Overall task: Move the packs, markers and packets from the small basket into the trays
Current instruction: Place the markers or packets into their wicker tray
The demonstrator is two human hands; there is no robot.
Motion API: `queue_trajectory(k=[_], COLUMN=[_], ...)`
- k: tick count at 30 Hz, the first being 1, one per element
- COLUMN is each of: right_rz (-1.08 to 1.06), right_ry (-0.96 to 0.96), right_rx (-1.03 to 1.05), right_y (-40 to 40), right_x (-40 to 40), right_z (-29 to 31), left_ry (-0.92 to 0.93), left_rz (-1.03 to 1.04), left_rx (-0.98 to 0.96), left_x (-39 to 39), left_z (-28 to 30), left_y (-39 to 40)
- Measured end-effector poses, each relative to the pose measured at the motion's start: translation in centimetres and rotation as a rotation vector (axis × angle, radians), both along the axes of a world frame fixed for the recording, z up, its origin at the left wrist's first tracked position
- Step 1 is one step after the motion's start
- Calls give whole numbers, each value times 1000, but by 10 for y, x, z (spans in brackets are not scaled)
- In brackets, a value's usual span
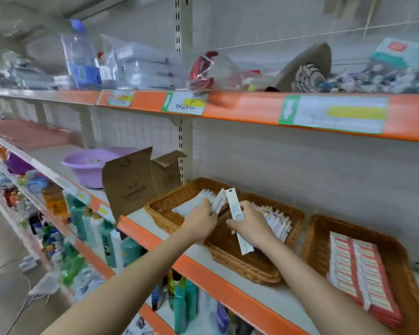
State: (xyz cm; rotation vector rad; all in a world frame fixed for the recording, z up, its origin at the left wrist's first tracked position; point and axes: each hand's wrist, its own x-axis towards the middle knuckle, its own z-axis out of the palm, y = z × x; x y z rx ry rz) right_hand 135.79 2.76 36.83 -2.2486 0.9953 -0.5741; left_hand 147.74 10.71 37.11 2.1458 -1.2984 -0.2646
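Observation:
Three wicker trays stand on the middle shelf. My left hand (200,220) grips a few thin white packs (217,200) above the left tray (165,204), where flat white packets (191,204) lie. My right hand (250,227) holds one long white pack (237,221) upright over the middle tray (242,259). A row of white packs (277,221) stands along that tray's far side. The right tray (324,228) holds rows of red and white packets (358,269). No small basket is plainly told apart from the trays.
An open cardboard box (136,180) and a purple basin (90,165) stand left of the trays. The orange shelf edge (203,272) runs in front. The shelf above (252,107) overhangs, loaded with bags and a bottle. Bottles fill the lower shelf (94,233).

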Motion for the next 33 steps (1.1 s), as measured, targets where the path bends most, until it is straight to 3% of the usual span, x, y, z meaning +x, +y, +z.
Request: queue_trajectory(k=[19,29,33], right_rz=[-88,-227,-226], right_ry=[106,95,249], right_rx=[-29,59,-12], right_y=[-72,-93,-95], right_x=[90,133,159], right_z=[-11,-7,-8], left_ry=[-14,1,-75], left_rz=[23,-130,-241], left_rx=[30,160,171], left_x=[127,181,197], left_z=[-11,-28,-31], left_y=[-60,-114,-124])
